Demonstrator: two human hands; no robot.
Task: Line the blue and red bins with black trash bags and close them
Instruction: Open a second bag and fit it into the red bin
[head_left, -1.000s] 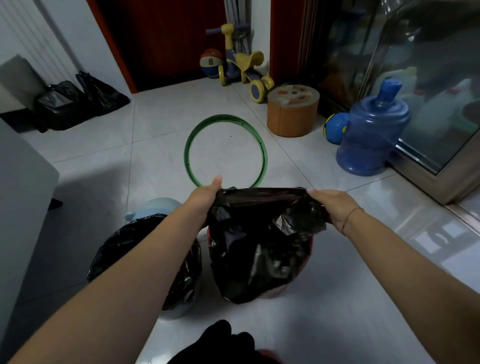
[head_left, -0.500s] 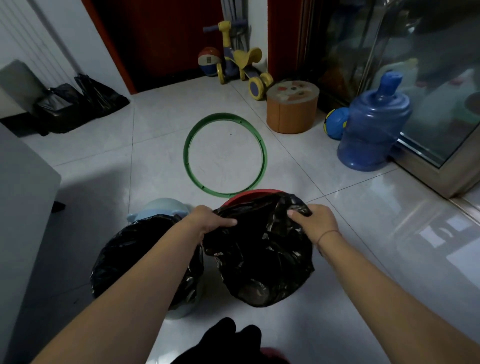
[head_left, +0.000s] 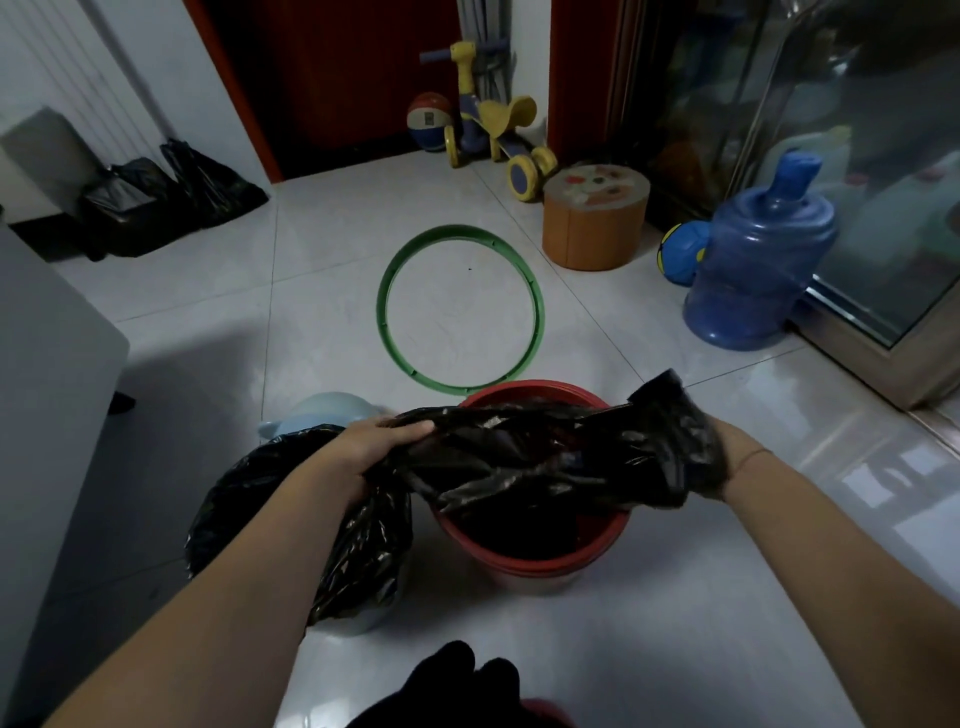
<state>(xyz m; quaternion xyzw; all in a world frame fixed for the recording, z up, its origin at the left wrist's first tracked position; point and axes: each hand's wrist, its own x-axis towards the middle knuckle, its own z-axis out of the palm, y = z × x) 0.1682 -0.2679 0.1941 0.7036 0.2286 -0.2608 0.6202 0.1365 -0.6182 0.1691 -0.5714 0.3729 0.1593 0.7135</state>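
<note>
A red bin (head_left: 540, 564) stands on the tiled floor in front of me. A black trash bag (head_left: 550, 462) hangs inside it, its mouth stretched across the top. My left hand (head_left: 371, 449) grips the bag's left edge. My right hand (head_left: 719, 462) holds the right edge, with the plastic wrapped over its fingers. To the left stands the pale blue bin (head_left: 317, 415), lined with another black bag (head_left: 280, 519) folded over its rim; my left forearm crosses above it.
A green ring (head_left: 460, 306) lies on the floor beyond the bins. Farther off are an orange round stool (head_left: 595, 226), a blue water jug (head_left: 753, 265), a toy scooter (head_left: 493, 124) and filled black bags (head_left: 171, 200). A grey cabinet (head_left: 47, 395) stands at left.
The bag was held up in front of the red bin; now it has gone down inside it. My hands have spread its mouth wide, the right hand moving out past the rim.
</note>
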